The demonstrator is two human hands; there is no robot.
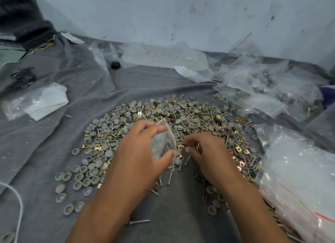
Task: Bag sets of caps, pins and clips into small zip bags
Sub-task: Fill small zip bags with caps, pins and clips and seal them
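Observation:
A wide heap of grey round caps (101, 148), metal pins (199, 119) and brass square clips (241, 148) covers the grey cloth (45, 143) in front of me. My left hand (143, 152) holds a small clear zip bag (164, 139) by its edges, mouth facing right, with grey caps and pins inside. My right hand (204, 152) sits just right of the bag's mouth, its fingertips pinching small parts, among them a brass clip. What else those fingers hold is hidden.
Filled zip bags (262, 90) lie piled at the right rear. A stack of empty bags (299, 179) sits at the near right. Loose plastic sheets (163, 55) lie by the wall, a folded bag (45, 101) at left, a white cord (20, 206) at the near left.

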